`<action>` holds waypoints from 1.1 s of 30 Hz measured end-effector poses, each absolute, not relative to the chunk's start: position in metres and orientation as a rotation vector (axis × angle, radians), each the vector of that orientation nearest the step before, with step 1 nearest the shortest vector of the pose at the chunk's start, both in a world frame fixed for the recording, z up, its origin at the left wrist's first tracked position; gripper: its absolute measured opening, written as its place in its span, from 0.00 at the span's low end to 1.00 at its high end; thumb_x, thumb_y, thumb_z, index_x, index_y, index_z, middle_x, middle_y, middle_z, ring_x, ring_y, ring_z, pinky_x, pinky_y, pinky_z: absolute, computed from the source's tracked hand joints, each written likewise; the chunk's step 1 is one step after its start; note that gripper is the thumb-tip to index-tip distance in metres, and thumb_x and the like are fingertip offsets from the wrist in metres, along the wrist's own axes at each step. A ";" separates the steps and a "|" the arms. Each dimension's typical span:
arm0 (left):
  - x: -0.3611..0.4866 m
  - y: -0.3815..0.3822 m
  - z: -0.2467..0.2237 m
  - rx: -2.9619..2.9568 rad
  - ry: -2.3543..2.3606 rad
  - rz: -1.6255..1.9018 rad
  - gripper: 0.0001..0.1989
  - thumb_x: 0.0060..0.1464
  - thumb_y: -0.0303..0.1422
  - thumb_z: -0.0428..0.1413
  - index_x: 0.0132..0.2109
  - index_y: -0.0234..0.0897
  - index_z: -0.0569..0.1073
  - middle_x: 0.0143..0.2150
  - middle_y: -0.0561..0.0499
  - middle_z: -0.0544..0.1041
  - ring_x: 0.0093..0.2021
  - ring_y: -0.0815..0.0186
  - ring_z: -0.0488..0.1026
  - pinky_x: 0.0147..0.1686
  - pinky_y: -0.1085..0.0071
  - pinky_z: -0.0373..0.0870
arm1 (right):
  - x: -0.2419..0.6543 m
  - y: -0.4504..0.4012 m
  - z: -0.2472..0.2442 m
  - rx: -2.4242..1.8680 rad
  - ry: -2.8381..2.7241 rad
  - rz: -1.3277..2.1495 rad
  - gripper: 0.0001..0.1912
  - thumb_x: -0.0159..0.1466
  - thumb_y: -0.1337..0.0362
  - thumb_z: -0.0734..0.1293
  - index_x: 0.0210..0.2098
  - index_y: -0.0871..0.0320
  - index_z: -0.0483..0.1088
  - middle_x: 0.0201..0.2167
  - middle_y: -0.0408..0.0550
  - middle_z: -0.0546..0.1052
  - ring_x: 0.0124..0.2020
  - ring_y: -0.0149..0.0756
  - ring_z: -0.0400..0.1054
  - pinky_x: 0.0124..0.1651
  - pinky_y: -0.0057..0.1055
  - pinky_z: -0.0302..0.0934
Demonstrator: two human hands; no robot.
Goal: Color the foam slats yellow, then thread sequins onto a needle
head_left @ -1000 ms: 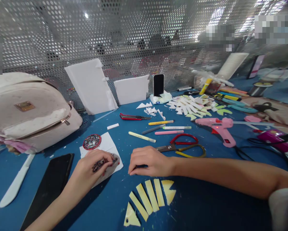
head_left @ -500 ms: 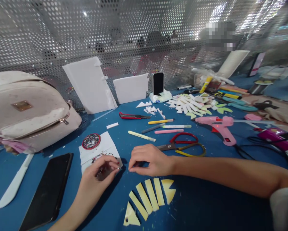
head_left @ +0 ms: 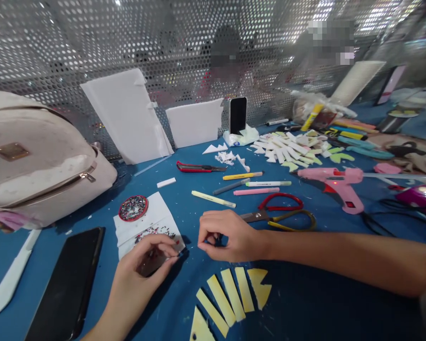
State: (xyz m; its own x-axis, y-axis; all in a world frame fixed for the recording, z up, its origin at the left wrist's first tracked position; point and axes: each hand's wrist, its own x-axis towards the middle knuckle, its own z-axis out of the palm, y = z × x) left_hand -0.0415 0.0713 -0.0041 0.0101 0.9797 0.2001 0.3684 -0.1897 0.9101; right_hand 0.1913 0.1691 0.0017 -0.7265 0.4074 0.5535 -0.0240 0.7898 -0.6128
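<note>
My left hand is pinched at the fingertips over the near corner of a folded white paper; a tiny dark speck shows at the tips, too small to name. Just to its right, my right hand is curled with thumb and finger together, and whatever it may hold is hidden. A narrow gap separates the hands. Loose beads or sequins are scattered on the paper, beside a red-rimmed round dish full of them. Below the hands, yellow strips lie in a fan between a notched tail piece and a triangular piece.
Scissors lie behind my right wrist, near a pink glue gun. Several markers and a red cutter lie farther back, before a heap of foam scraps. Left stand a phone, white knife and backpack.
The view has shifted slightly, so the yellow pieces sit lower and farther right. Both hands stay pinched near each other, and the right hand's fingers have shifted a little.
</note>
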 end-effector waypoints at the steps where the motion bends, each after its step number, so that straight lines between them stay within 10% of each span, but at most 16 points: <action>1: -0.040 0.072 -0.003 1.614 1.395 1.189 0.08 0.55 0.28 0.63 0.43 0.42 0.77 0.34 0.53 0.80 0.34 0.68 0.80 0.37 0.77 0.80 | 0.191 0.169 0.002 -0.269 -2.264 0.804 0.07 0.67 0.68 0.65 0.31 0.58 0.67 0.25 0.40 0.68 0.29 0.28 0.62 0.35 0.27 0.58; 33: -0.035 0.077 0.002 1.551 1.375 1.197 0.09 0.52 0.28 0.64 0.42 0.39 0.77 0.30 0.53 0.81 0.32 0.67 0.81 0.36 0.76 0.80 | 0.189 0.170 0.000 -0.269 -2.292 0.806 0.08 0.69 0.66 0.66 0.32 0.58 0.68 0.25 0.40 0.69 0.29 0.29 0.62 0.36 0.26 0.57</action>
State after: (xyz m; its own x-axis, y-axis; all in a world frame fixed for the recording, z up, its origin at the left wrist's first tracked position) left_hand -0.0350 0.0773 0.0023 -0.0055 0.9852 0.1710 0.3055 -0.1612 0.9385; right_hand 0.1890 0.1697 0.0004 -0.7456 0.3936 0.5377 -0.0298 0.7864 -0.6170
